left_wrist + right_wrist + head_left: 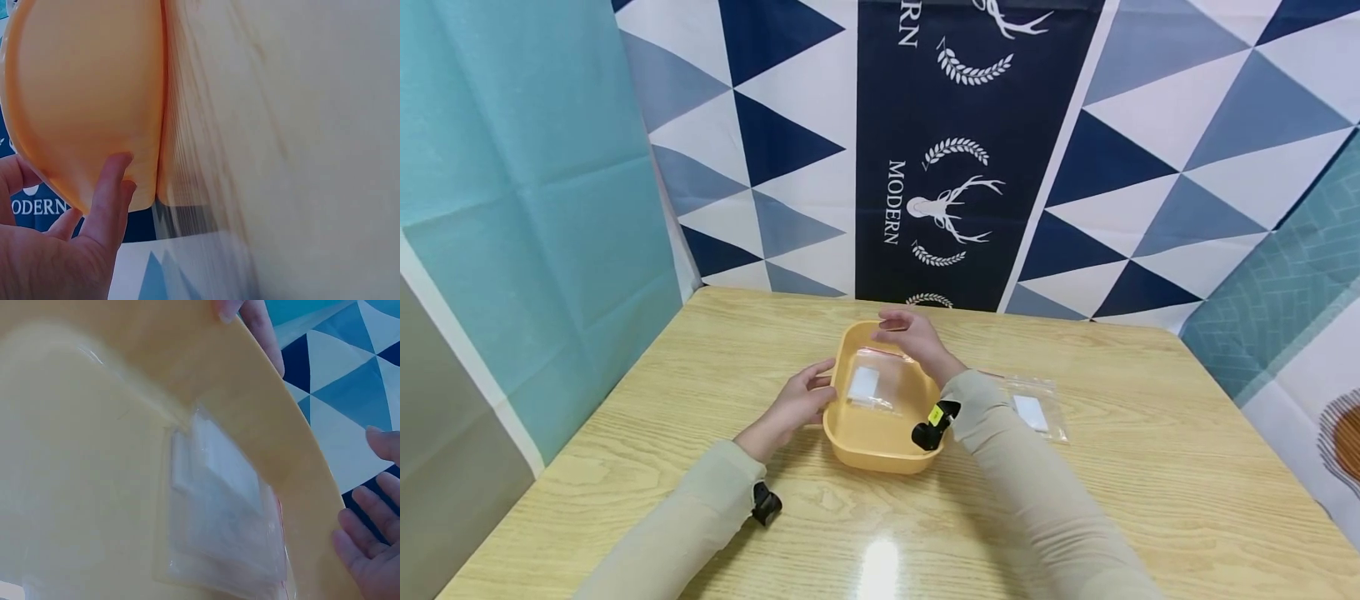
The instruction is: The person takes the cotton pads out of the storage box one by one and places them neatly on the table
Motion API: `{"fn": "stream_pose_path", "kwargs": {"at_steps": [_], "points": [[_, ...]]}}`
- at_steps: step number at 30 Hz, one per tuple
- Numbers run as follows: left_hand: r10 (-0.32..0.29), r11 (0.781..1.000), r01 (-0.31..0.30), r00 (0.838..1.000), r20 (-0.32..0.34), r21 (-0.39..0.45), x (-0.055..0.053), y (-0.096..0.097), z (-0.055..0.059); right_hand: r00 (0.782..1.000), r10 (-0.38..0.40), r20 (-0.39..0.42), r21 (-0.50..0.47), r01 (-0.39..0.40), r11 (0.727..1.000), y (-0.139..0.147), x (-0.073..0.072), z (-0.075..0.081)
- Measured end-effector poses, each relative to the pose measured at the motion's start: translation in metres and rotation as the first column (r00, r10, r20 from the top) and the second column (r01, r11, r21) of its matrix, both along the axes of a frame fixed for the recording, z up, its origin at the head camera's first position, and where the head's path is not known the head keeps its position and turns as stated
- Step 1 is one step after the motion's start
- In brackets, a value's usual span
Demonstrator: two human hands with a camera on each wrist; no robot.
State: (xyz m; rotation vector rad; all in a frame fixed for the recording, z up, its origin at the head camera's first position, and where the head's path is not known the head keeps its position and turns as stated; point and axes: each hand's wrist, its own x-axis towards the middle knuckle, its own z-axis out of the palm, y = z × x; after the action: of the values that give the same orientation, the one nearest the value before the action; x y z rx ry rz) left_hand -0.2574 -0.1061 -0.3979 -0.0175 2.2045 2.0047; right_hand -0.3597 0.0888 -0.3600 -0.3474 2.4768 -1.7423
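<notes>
An orange plastic basin stands on the wooden table in front of me. At its left side my left hand grips the rim, thumb over the edge and fingers against the outer wall. Over the basin's far edge is my right hand, its fingers loosely bent with nothing held in them. Inside the basin lie clear zip bags, overlapping in the right wrist view, with flat white pieces in them. The right forearm hides part of the basin's right side.
Another clear zip bag holding a white piece lies on the table, right of the basin and partly behind the right sleeve. A patterned cloth hangs behind the table's far edge. A round brown object shows at the far right.
</notes>
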Motion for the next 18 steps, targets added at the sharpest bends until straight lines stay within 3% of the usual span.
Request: {"fn": "stream_pose_path", "kwargs": {"at_steps": [7,18], "points": [[-0.01,1.0,0.01,1.0,-0.016,0.001,0.002,0.0,0.001,0.999,0.031,0.02,0.094,-0.033,0.995,-0.004,-0.001,-0.005],[-0.016,1.0,0.016,1.0,-0.014,0.008,0.001,-0.001,-0.001,0.99,0.143,0.012,0.197,-0.143,0.97,-0.012,0.004,-0.006]]}}
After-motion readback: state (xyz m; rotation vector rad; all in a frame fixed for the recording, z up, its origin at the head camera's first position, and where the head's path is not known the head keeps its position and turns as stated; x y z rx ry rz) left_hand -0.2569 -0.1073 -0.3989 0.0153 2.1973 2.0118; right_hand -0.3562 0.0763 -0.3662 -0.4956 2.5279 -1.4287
